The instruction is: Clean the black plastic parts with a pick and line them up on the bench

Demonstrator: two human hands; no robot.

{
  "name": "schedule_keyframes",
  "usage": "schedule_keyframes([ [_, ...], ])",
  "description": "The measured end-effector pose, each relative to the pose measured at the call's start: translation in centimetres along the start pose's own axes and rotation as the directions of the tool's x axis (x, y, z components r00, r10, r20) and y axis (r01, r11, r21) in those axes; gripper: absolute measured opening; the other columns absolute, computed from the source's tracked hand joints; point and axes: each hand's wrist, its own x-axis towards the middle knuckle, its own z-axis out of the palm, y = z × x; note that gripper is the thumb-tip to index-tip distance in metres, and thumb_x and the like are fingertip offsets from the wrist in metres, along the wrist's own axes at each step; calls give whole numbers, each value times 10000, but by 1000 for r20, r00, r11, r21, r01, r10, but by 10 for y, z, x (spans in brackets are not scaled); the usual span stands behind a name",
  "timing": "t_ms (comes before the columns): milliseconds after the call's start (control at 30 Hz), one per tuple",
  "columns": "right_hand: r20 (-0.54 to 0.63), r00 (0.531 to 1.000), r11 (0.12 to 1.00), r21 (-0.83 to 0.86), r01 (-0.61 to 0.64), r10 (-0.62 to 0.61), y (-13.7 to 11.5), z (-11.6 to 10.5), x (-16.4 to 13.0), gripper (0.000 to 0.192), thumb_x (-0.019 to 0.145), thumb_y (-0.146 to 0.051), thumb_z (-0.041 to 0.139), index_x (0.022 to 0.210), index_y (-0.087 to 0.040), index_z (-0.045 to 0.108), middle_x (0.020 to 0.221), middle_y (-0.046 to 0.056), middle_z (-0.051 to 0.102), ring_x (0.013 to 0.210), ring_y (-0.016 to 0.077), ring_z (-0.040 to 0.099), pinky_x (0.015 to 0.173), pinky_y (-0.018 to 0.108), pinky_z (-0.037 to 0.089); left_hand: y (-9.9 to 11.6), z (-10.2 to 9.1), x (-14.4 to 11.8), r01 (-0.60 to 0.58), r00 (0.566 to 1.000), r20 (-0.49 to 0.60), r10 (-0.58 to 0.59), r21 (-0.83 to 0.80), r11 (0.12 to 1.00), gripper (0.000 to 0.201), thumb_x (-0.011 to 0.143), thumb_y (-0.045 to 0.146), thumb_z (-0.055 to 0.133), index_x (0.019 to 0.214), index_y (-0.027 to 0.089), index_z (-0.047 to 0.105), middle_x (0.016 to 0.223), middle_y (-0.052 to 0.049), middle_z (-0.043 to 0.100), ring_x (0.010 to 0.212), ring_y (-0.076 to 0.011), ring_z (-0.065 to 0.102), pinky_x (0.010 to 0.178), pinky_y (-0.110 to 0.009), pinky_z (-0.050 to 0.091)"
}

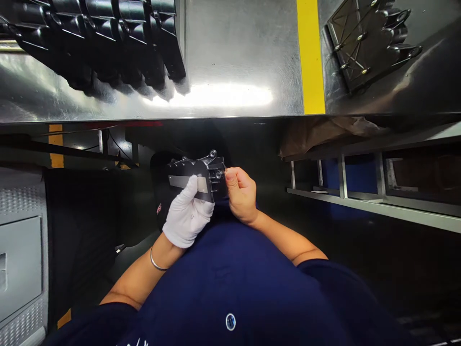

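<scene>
dark blue shirt [230, 278], with a single button [230, 322], lies nearest the camera. just beyond it, short of the metal table [241, 48], both hands have hold of a black plastic part [200, 170] in front of the body. the left hand [189, 216], in a white glove, grasps it from below — thumb laid across the pale strip [176, 181] on its face, other fingers folded underneath. the bare right hand [242, 194] is curled, thumb and forefinger pinched on the part's right edge; whether they hold something small there too, i cannot tell. the step looks like close handwork at that edge — and the next move seems to call for a steady left grip and fine fingertip control on the right. on the table, bigger black pieces [108, 43] sit at the left, another black piece [363, 45] beyond the yellow stripe [310, 57].
</scene>
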Motion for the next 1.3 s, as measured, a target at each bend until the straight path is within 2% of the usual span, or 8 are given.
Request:
schedule_keyframes([
  [67, -13, 1000, 1000, 5, -3, 3, 1, -1, 0, 436, 918, -577, 448, 776, -180, 558, 583, -52, 430, 509, 73, 400, 504, 210, 389, 0, 0, 0, 0, 999, -38, 1, 29, 1000, 158, 849, 307, 556, 780, 206, 657, 1062, -51, 723, 1406, -208, 355, 1016, -290, 484],
  [167, 115, 987, 989, -83, 121, -111, -2, -13, 6, 396, 952, -492, 440, 780, -175, 603, 582, -37, 471, 515, 78, 437, 507, 214, 404, 3, -3, 0, -10, 999, -49, 13, 70, 998, 165, 848, 291, 547, 778, 204, 669, 1056, -56, 731, 1404, -215, 359, 1075, -348, 429],
  [333, 337, 827, 808, -240, 538, -451, -8, -35, 19, 251, 944, -289, 510, 809, -148, 669, 641, 20, 613, 558, 96, 514, 543, 235, 447, 7, -5, 1, -82, 997, 7, 81, 126, 989, 167, 814, 313, 569, 783, 200, 687, 1054, -73, 732, 1353, -259, 441, 1090, -408, 421],
  [533, 397, 748, 695, -299, 654, -532, -11, -39, 22, 207, 932, -239, 531, 843, -146, 694, 646, 30, 655, 536, 92, 514, 500, 221, 434, 7, -3, -3, -141, 989, 75, 129, 187, 972, 188, 785, 391, 614, 784, 216, 681, 1034, -90, 733, 1307, -293, 496, 1043, -413, 484],
  [900, 399, 745, 700, -285, 655, -534, -11, -40, 22, 207, 931, -224, 536, 837, -137, 698, 648, 32, 658, 533, 90, 520, 509, 216, 454, 8, 2, -7, -15, 999, -47, 14, -20, 1000, 45, 742, 244, 644, 771, 224, 672, 1005, -53, 743, 1239, -241, 567, 945, -294, 555],
  [1100, 398, 738, 704, -261, 660, -544, -6, -42, 22, 208, 930, -234, 541, 843, -142, 705, 652, 36, 668, 528, 92, 537, 504, 219, 461, 11, 13, -13, 45, 993, -97, -69, -239, 970, 191, 812, 56, 528, 818, 207, 645, 833, 7, 739, 866, -106, 715, 726, -138, 587],
  [1200, 343, 763, 716, -278, 640, -548, 1, -40, 24, 234, 926, -273, 545, 822, -149, 713, 660, 39, 690, 525, 98, 555, 508, 224, 477, 12, 16, -16, 49, 989, -116, -88, -302, 952, 265, 848, 5, 463, 830, 204, 637, 725, 31, 714, 744, -70, 711, 672, -97, 570],
  [1300, 260, 826, 753, -339, 564, -501, 12, -44, 31, 283, 935, -314, 522, 804, -162, 721, 679, 42, 708, 552, 111, 605, 538, 231, 507, 11, 12, -21, 81, 990, -86, -109, -287, 954, 279, 847, 2, 475, 686, 195, 596, 592, 50, 650, 684, -66, 704, 659, -82, 564],
])
